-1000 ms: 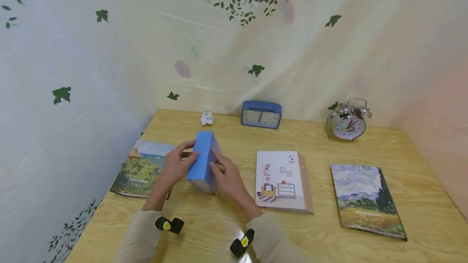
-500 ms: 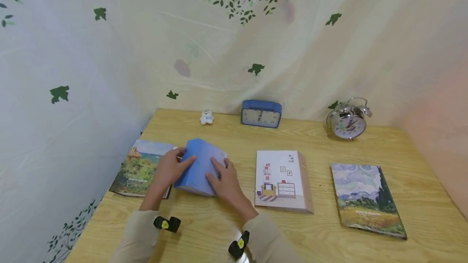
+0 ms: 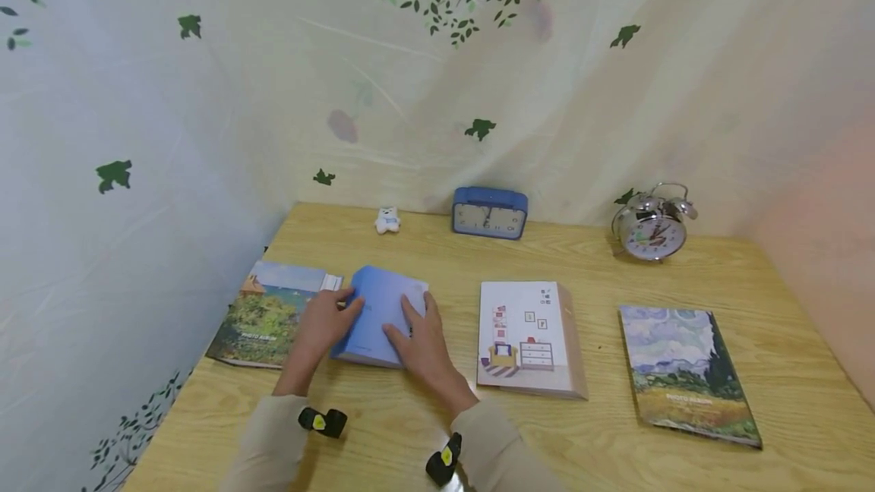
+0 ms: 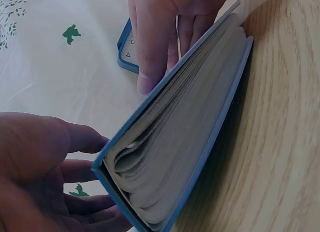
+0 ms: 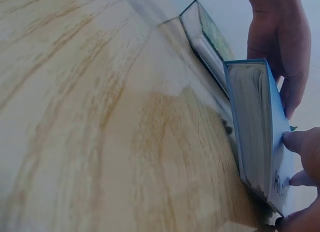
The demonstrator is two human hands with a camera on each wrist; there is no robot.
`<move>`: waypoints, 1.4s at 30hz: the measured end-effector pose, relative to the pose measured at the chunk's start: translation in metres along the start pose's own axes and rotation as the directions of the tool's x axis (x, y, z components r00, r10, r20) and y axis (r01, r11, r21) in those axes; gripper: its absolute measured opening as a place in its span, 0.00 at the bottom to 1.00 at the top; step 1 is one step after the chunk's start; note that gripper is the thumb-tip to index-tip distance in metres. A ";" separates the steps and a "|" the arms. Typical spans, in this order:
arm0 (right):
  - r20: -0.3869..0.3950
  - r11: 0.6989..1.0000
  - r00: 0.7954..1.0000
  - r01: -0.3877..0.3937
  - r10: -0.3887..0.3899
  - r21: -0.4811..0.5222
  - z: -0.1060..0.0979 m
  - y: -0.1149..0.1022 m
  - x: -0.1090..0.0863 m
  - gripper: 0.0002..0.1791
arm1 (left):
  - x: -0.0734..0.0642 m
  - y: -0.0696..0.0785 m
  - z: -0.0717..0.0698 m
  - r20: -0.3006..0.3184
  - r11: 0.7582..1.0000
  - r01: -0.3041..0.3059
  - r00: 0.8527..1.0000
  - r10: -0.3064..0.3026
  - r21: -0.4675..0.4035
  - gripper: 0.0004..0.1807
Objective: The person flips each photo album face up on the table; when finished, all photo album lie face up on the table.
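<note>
"Where do you have the blue book?"

"Left of centre in my head view. I see the left hand at its spine side, fingers spread, and the right hand fanned across its cover and right edge."

"What do the wrist cameras add?"

"The left one shows me the pages end-on, a few curled near the spine; from overhead I can't see that. The right one gives me dark lettering at lower right, mostly under the right hand in the head view. Whether the bottom cover lies flat, I can't tell."

"What's around it?"

"A green-covered album at mid left, partly hidden by the left hand. A white book right of centre, a second album at lower right. Along the back of the table: a bear figurine, a blue clock and a silver alarm clock."
</note>
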State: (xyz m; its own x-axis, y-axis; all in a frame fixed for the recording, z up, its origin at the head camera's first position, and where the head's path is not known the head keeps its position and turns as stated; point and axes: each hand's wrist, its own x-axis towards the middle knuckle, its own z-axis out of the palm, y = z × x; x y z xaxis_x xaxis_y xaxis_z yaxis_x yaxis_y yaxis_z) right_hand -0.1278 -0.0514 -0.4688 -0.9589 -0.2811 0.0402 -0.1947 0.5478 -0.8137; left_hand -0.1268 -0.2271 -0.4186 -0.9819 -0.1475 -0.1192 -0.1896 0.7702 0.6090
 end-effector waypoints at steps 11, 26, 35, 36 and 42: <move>-0.009 0.994 0.999 0.041 -0.042 -0.106 0.005 0.000 -0.006 0.35 | -0.005 0.002 0.006 0.054 0.999 -0.024 0.998 0.022 0.037 0.25; -0.078 0.999 0.997 0.024 -0.027 -0.030 -0.037 0.003 -0.011 0.31 | -0.002 0.018 0.011 -0.148 0.989 -0.143 0.978 0.147 0.033 0.23; -0.176 0.999 0.984 -0.036 0.031 -0.027 -0.110 0.021 -0.030 0.28 | -0.009 0.054 0.040 -0.106 0.962 -0.232 0.970 0.219 -0.142 0.20; -0.182 0.999 0.983 -0.043 0.037 -0.028 -0.118 0.024 -0.033 0.28 | -0.010 0.057 0.044 -0.088 0.956 -0.240 0.970 0.228 -0.166 0.20; -0.201 0.986 0.971 -0.145 0.125 -0.085 -0.158 0.050 -0.052 0.31 | -0.017 0.072 0.069 0.061 0.919 -0.271 0.952 0.300 -0.285 0.23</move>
State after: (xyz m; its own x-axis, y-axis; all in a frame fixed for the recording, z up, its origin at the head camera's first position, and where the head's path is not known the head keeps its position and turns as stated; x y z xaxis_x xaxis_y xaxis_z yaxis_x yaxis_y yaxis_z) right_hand -0.1201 0.1159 -0.4200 -0.9975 -0.0458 0.0541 -0.0709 0.6480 -0.7583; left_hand -0.1237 -0.1268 -0.4271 -0.9915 0.1284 0.0210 0.0913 0.5715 0.8155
